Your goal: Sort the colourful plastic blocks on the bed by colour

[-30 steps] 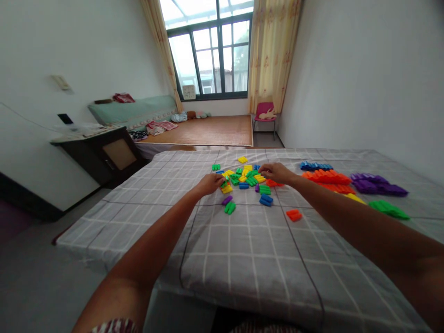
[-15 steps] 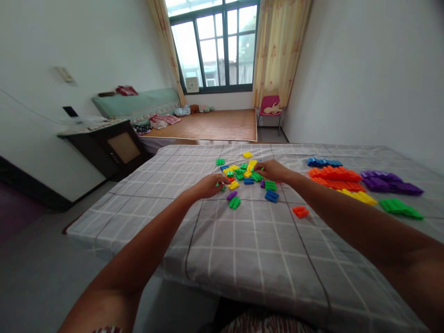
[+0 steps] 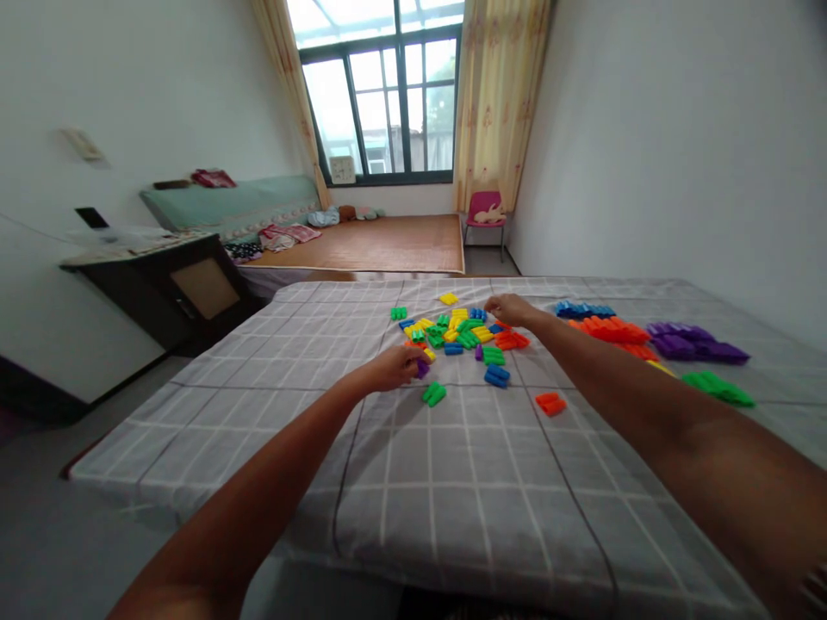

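Reaching over the checked cloth on the tabletop with both hands, towards the far edge. Touching a purple piece with the bent fingers of the left hand, at the near left side of a loose multicoloured pile; impossible to tell from here whether gripped or only touched. Hovering or resting at the pile's far right side with the right hand, fingers curled inward, close to a blue piece; too small to tell whether grasping anything.

Lying nearer the near edge than the pile: a green piece, a blue pair and, farther right, an orange piece. Set beyond the pile, towards the far edge: a yellow piece.

Grouped by colour towards the right edge: a blue row farthest back, orange rows in front of it, a purple group to their right, and a green group nearer. Partly hidden behind the right forearm: yellow pieces.
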`<state>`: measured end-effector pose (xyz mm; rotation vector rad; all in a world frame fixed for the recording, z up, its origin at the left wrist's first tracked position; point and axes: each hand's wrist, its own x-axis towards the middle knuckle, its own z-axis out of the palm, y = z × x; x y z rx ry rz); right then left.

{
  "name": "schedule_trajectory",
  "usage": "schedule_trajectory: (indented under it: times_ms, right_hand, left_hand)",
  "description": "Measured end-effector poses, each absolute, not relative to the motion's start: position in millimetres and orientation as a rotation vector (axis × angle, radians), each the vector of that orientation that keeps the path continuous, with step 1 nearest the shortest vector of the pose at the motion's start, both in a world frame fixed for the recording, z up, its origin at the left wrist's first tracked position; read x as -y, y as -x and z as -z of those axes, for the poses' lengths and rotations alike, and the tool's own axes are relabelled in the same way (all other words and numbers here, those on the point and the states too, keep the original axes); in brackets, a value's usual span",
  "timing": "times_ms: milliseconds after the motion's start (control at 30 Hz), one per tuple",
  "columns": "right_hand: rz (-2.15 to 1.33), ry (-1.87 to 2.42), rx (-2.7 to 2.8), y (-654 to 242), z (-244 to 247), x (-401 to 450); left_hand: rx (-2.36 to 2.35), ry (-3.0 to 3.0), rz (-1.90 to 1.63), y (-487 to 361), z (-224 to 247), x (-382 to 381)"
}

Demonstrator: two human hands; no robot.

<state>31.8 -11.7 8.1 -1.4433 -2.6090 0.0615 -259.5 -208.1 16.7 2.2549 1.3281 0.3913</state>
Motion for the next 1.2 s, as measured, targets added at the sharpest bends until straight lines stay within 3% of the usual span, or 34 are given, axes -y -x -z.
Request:
schedule_trajectory:
  times_ms: [167,367,667,900,1200]
  right_hand:
    - [-0.132,1.476,2.714,-34.1,-6.9,14.9]
    - [-0.659,1.391,2.588,-43.0,-15.2,31.3]
    - [-0.410,1.091,2.835,-32.2,-32.5,72.3]
    - [-0.051,1.337,2.945,-2.8,-26.4,113.9]
    - [-0.139,1.004,2.818,-8.8,-14.2,118.1]
  left_hand:
    - [-1.337,-2.362,-0.449,270.3,-6.6,206.5]
    - [-1.303,-2.443,-0.576,269.2,-2.2,207.4]
    - [-1.426,-2.499,-0.253,267.6,-6.4,213.9]
    - [-1.612,-2.476,-0.181,253.3,-11.9,220.4]
    - [-1.639,-2.361,-0.085,251.2,-21.1,210.9]
